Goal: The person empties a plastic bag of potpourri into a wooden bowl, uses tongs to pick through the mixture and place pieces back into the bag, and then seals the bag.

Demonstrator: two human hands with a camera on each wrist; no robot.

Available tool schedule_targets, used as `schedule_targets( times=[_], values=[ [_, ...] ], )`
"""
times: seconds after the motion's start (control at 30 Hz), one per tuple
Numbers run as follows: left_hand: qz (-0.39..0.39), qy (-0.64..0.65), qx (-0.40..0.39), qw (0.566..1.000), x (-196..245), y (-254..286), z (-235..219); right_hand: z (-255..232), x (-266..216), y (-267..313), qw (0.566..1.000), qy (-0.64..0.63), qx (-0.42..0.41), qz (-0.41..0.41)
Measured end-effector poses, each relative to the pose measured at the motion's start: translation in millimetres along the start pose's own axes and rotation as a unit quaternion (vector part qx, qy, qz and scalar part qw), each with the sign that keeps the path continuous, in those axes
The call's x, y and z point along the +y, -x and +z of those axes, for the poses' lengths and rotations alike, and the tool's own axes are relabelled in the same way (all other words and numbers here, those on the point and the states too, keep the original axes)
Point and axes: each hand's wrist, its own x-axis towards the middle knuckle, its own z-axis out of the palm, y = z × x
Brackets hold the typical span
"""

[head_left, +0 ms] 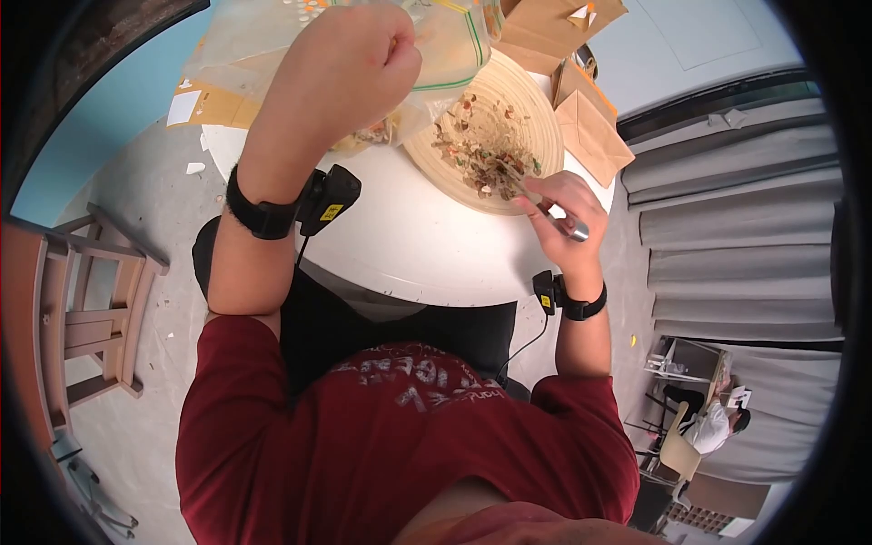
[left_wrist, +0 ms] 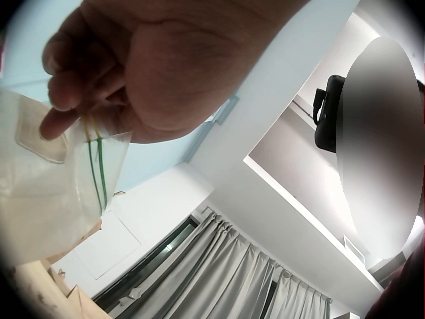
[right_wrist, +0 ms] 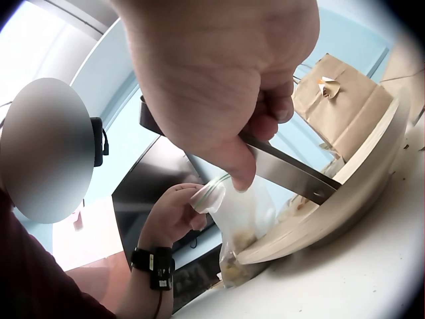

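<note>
My left hand is raised over the far left of the table and pinches the top edge of a clear zip bag with a green-striped seal. The bag hangs down beside a round, ridged wooden tray, with pale food pieces in its bottom, seen in the right wrist view. Dry mixed scraps in brown, green and red lie spread over the tray. In my right hand I grip metal tongs, their tips down among the scraps near the tray's near right rim.
Brown paper bags stand behind and right of the tray on the white round table. A yellow-brown packet lies at the left. A wooden chair stands on the floor to the left. Another person sits far off at the right.
</note>
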Motion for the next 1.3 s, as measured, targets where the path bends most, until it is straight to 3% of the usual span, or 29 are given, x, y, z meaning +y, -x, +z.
schedule_targets(
  times=[0.1, 0.27, 0.33, 0.43, 0.57, 0.63, 0.67, 0.7, 0.8, 0.83, 0.97, 1.1, 1.2, 1.3],
  values=[
    [-0.005, 0.001, -0.007, 1.0, 1.1, -0.1, -0.2, -6.4, -0.2, -15.1, 0.998, -0.03, 0.046, -0.013],
    [-0.004, -0.046, -0.018, 0.999, -1.0, -1.7, 4.1, -19.3, -8.6, -60.4, 0.977, -0.084, 0.158, -0.117],
    [-0.018, -0.042, -0.03, 0.998, -0.5, -2.0, 5.8, -9.2, -22.6, -74.9, 0.955, -0.187, 0.213, -0.083],
    [-0.017, -0.018, -0.033, 0.999, 0.2, -1.4, 7.3, 5.8, -37.7, -88.4, 0.955, -0.24, 0.161, -0.072],
    [0.004, -0.038, -0.009, 0.999, -3.1, 0.7, 3.6, -6.1, -23.9, -78.9, 0.96, -0.159, 0.228, 0.017],
    [0.059, -0.067, 0.023, 0.996, -9.1, -0.3, 3.3, -11.7, -6.6, -68.5, 0.96, -0.189, 0.2, 0.047],
    [0.045, -0.063, 0.016, 0.997, -9.1, 0.0, 2.3, -15.9, 0.4, -64.3, 0.959, -0.203, 0.188, 0.062],
    [0.031, -0.058, 0.009, 0.998, -8.4, -0.4, 0.4, -22.7, 4.2, -57.1, 0.967, -0.171, 0.123, 0.144],
    [-0.004, -0.023, -0.003, 1.0, 0.9, -0.4, -4.8, -22.8, 21.4, -30.4, 0.985, -0.036, 0.048, 0.161],
    [-0.015, -0.007, -0.005, 1.0, 3.5, 0.2, -4.9, -20.9, 19.8, -23.8, 0.981, -0.086, 0.045, 0.17],
    [0.004, -0.001, 0.005, 1.0, 1.5, -0.1, 0.0, -15.7, 10.4, -11.1, 0.998, 0.021, 0.002, 0.051],
    [-0.012, 0.005, -0.004, 1.0, 4.9, -1.5, 3.0, -12.9, 3.3, -18.6, 0.997, 0.046, -0.019, 0.063],
    [-0.018, 0.012, -0.012, 1.0, 4.2, -1.9, 4.2, -14.0, 30.5, -29.2, 0.979, -0.112, 0.018, 0.168],
    [-0.021, 0.015, -0.013, 1.0, 4.9, -2.0, 4.2, -25.9, 66.7, -51.9, 0.961, -0.161, -0.018, 0.226]
  ],
)
